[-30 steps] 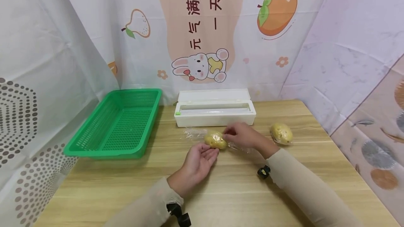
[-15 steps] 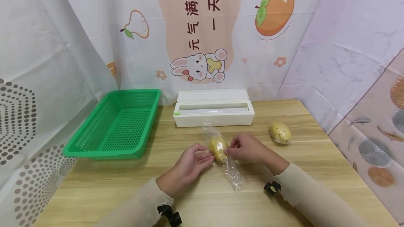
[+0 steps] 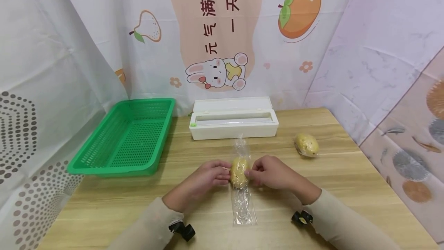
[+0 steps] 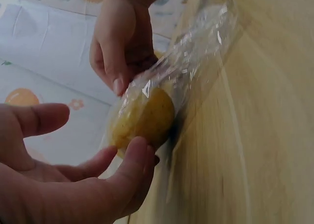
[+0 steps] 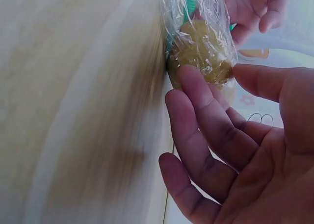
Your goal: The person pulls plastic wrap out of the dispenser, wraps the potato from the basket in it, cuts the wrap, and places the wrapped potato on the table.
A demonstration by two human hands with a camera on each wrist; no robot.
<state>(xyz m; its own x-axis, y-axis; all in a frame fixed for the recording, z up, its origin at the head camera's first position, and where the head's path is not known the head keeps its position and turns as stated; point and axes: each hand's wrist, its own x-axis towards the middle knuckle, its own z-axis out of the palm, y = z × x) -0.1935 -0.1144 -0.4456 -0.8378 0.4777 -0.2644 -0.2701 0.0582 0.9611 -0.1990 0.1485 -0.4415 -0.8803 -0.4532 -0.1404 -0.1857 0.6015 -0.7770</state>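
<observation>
A yellow potato (image 3: pixel 239 173) lies in clear plastic wrap on the table, with loose tails of the wrap (image 3: pixel 243 207) stretching out from both ends. From the left, my left hand (image 3: pixel 211 174) touches the potato with extended fingertips, its thumb held apart in the left wrist view. On the other side, my right hand (image 3: pixel 272 172) holds the wrapped potato (image 5: pixel 201 52) lightly between thumb and fingertips, its remaining fingers loosely bent. Behind them stands a white wrap dispenser box (image 3: pixel 234 131), lid raised, a roll inside.
Another wrapped potato (image 3: pixel 306 144) lies on the table's right side. At the left is a green plastic basket (image 3: pixel 152 168). The wooden table (image 3: pixel 277 219) meets a printed cloth backdrop (image 3: pixel 152 68) at the back.
The potato has turned from lying crosswise to pointing front to back, its wrap tails turning with it. It sits a little nearer to me. My hands now flank it left and right.
</observation>
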